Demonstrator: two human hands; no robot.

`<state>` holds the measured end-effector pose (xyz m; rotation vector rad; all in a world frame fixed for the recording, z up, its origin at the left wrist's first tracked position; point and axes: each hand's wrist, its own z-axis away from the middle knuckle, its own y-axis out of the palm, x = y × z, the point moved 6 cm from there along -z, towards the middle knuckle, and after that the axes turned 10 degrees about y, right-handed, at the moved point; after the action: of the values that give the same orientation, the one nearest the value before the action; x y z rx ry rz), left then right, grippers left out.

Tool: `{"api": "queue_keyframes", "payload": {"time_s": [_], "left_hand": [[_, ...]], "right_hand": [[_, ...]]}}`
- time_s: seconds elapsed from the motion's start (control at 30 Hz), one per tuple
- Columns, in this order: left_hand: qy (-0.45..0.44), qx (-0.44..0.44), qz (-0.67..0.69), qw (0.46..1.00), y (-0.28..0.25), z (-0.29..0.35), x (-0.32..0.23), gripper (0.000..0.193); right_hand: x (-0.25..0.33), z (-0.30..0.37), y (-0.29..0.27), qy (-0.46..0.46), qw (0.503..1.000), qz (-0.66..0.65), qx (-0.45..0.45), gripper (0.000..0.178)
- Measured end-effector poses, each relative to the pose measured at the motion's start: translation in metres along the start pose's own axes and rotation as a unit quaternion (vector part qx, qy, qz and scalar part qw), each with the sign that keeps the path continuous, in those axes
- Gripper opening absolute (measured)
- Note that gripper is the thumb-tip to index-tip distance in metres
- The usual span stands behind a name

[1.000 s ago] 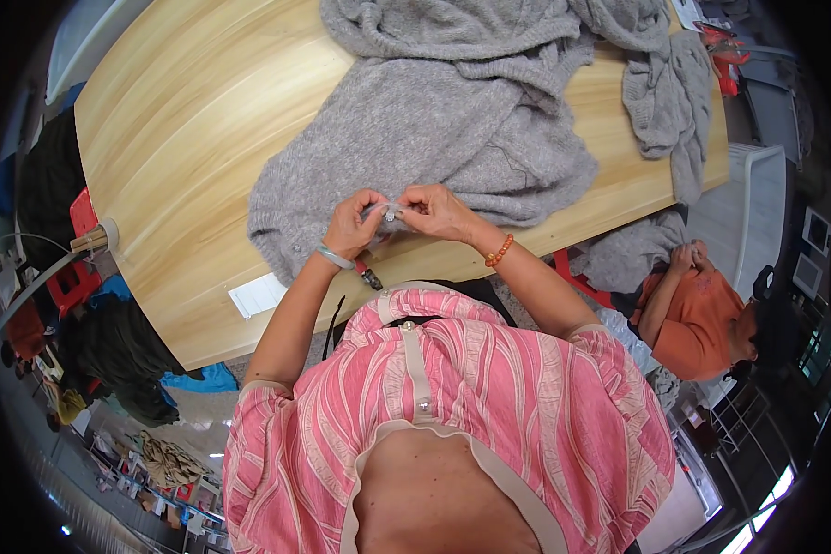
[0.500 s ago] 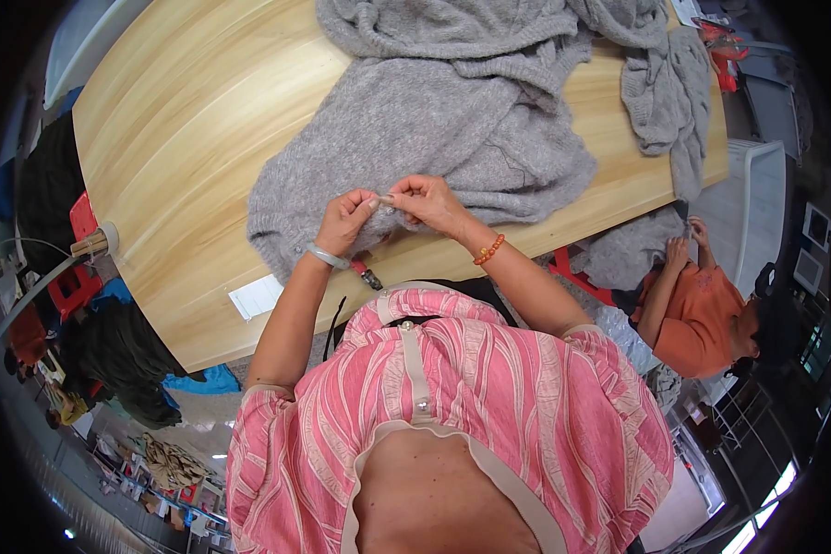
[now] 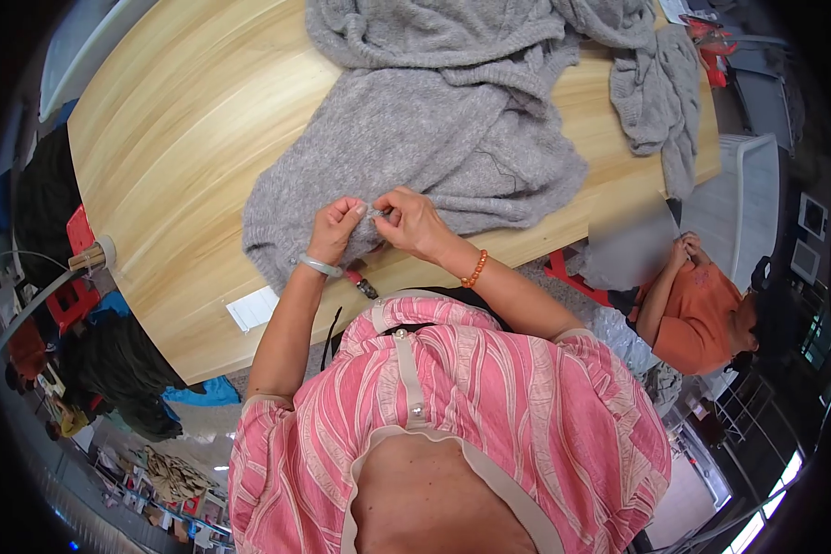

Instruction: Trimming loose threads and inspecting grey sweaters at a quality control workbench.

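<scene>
While both hands are working close together over the near edge of a grey knit garment (image 3: 415, 134), the left hand (image 3: 337, 228) is closing thumb and forefinger into a pinch; a pale speck is showing at the tips, too small to identify. The right hand (image 3: 414, 226), fingers curled and partly open, is facing it just apart at three o'clock; whether it is gripping anything, I am not seeing clearly enough to tell.

Taking the fingertips as dial centre: the garment is lying creased on the wooden table (image 3: 175, 148), its bulk spreading toward one o'clock, its left end toward nine. More grey knitwear (image 3: 434, 32) is lying between twelve and one, touching it. A small red-and-black object (image 3: 362, 283) is resting at six; a white card (image 3: 251, 309) is lying at eight. Between three and four, well apart, a co-worker (image 3: 697, 314) is wearing an orange top.
</scene>
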<state>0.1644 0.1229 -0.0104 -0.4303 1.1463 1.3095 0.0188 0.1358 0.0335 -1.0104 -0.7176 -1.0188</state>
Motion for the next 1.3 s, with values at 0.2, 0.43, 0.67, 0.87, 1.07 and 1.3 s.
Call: {"api": "queue_keyframes", "payload": {"time_s": [0.2,0.43,0.67,0.87,1.07,1.3], "left_hand": [[0.060,-0.016,-0.135,0.989,-0.001,0.001,0.007,0.013],[0.284,0.012,-0.405,0.869,0.023,0.014,-0.056,0.039],[0.247,-0.059,-0.715,0.651,-0.008,0.010,-0.050,0.057],[0.303,-0.078,-0.325,0.892,-0.028,0.028,-0.113,0.034],[0.460,-0.060,-0.113,0.879,0.001,0.064,-0.225,0.032],[0.417,-0.103,-0.282,0.858,-0.021,0.082,-0.173,0.059]], "right_hand": [[0.007,0.002,-0.002,-0.068,0.993,0.088,-0.036,0.007],[0.003,-0.008,-0.020,-0.058,0.997,0.043,-0.014,0.014],[0.024,-0.017,-0.066,-0.162,0.966,0.195,-0.052,0.075],[0.052,-0.015,-0.045,-0.166,0.924,0.336,-0.067,0.094],[0.113,-0.036,-0.066,-0.221,0.972,0.056,-0.062,0.059],[0.221,-0.002,-0.031,-0.301,0.933,-0.191,0.041,0.057]]}}
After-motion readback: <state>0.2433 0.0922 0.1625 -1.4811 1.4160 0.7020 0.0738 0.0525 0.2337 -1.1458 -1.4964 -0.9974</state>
